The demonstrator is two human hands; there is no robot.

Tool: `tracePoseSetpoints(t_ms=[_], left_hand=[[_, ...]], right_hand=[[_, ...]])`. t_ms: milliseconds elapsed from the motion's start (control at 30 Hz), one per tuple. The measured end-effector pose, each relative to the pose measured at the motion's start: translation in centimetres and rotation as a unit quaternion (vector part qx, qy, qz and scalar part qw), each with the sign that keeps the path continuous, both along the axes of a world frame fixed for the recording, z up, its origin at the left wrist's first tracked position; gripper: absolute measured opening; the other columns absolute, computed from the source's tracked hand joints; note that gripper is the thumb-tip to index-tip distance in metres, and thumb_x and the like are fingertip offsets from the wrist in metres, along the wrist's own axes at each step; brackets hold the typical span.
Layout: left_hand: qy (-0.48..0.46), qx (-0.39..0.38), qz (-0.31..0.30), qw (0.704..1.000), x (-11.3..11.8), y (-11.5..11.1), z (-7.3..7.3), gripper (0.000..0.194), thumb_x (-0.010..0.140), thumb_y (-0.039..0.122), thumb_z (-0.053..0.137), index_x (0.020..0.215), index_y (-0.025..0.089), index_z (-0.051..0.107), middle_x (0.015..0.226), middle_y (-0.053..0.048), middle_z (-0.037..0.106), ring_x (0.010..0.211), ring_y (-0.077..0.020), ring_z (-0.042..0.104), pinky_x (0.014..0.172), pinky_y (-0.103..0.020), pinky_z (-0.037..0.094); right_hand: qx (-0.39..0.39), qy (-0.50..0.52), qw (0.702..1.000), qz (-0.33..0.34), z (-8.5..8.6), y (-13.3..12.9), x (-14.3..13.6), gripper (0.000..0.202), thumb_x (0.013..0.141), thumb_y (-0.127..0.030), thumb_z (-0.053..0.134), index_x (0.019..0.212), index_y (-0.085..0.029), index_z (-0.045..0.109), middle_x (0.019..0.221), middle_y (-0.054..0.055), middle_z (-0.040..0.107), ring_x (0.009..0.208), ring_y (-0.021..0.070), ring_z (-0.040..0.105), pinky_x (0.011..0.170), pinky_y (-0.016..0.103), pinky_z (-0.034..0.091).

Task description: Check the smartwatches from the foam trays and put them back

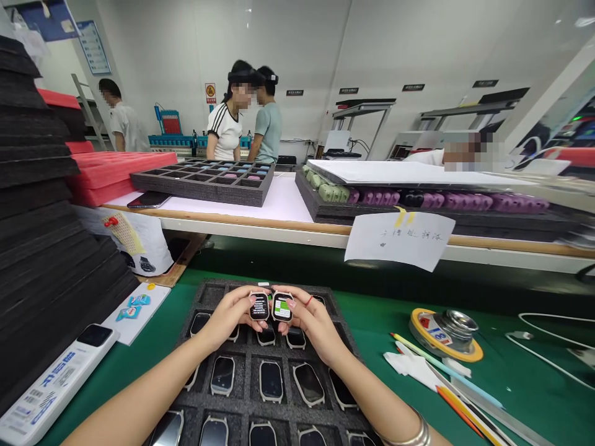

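Note:
My left hand (pixel 236 313) is closed around a smartwatch without a strap (pixel 259 307); its lit dark screen shows lines of white text. Close beside it, my right hand (pixel 304 311) grips a second strapless smartwatch (pixel 282 306), whose screen shows white and green blocks. Both watches face me above a black foam tray (pixel 246 350). In the tray's compartments lie several more watch bodies with dark screens, among them one watch (pixel 271 380) near the middle. My forearms hide parts of the tray on both sides.
Black foam sheets (pixel 37 248) are stacked at the left, near a white box (pixel 60 384). Right of the tray lie a tape roll (pixel 474 348), pens and paper scraps. A shelf ahead carries a foam tray (pixel 199 189) and purple and green items (pixel 469 201). Several people are beyond.

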State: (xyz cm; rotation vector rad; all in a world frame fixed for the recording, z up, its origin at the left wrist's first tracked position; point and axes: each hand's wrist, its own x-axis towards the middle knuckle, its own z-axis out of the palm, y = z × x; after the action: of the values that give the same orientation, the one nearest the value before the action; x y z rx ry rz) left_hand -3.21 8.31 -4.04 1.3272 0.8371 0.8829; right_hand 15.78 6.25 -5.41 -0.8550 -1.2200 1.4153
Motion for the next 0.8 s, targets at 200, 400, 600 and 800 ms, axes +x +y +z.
tracePoseSetpoints(t_ms=[200, 400, 600, 800], left_hand=[[0.098, 0.094, 0.011, 0.991, -1.7, 0.3, -0.4, 0.058, 0.075, 0.038, 0.072, 0.127, 0.020, 0.051, 0.119, -0.011, 0.064, 0.089, -0.0205, 0.068, 0.079, -0.034, 0.056], [0.269, 0.203, 0.075, 0.938, -8.2, 3.4, -0.5, 0.053, 0.067, 0.040, 0.078, 0.115, 0.021, 0.066, 0.117, -0.010, 0.063, 0.106, -0.0295, 0.061, 0.096, -0.043, 0.046], [0.349, 0.255, 0.073, 0.899, -11.0, 4.7, -0.6, 0.042, 0.074, 0.046, 0.071, 0.109, 0.023, 0.072, 0.120, -0.011, 0.062, 0.117, -0.0331, 0.054, 0.106, -0.048, 0.035], [0.342, 0.296, 0.036, 0.891, -4.6, 1.1, -0.5, 0.024, 0.086, 0.042, 0.059, 0.098, 0.025, 0.073, 0.100, -0.008, 0.071, 0.101, -0.0283, 0.060, 0.096, -0.042, 0.042]], right_hand=[[0.039, -0.114, 0.993, -0.016, 0.0, -0.4, 2.1, 0.063, 0.077, -0.036, 0.071, 0.135, -0.024, 0.046, 0.112, 0.008, 0.065, 0.080, 0.0175, 0.067, 0.074, 0.034, 0.056], [0.084, -0.341, 0.934, -0.071, -0.5, -1.7, 8.0, 0.043, 0.071, -0.032, 0.075, 0.112, -0.022, 0.065, 0.111, 0.011, 0.065, 0.088, 0.0260, 0.065, 0.087, 0.048, 0.051], [0.157, -0.522, 0.838, 0.000, -0.8, -3.2, 11.2, 0.044, 0.089, -0.030, 0.053, 0.133, -0.026, 0.055, 0.140, 0.011, 0.056, 0.132, 0.0318, 0.046, 0.110, 0.055, 0.034], [0.167, -0.528, 0.830, -0.058, -0.3, -2.3, 7.6, 0.031, 0.091, -0.031, 0.049, 0.113, -0.020, 0.068, 0.107, 0.013, 0.067, 0.106, 0.0303, 0.060, 0.096, 0.047, 0.045]])
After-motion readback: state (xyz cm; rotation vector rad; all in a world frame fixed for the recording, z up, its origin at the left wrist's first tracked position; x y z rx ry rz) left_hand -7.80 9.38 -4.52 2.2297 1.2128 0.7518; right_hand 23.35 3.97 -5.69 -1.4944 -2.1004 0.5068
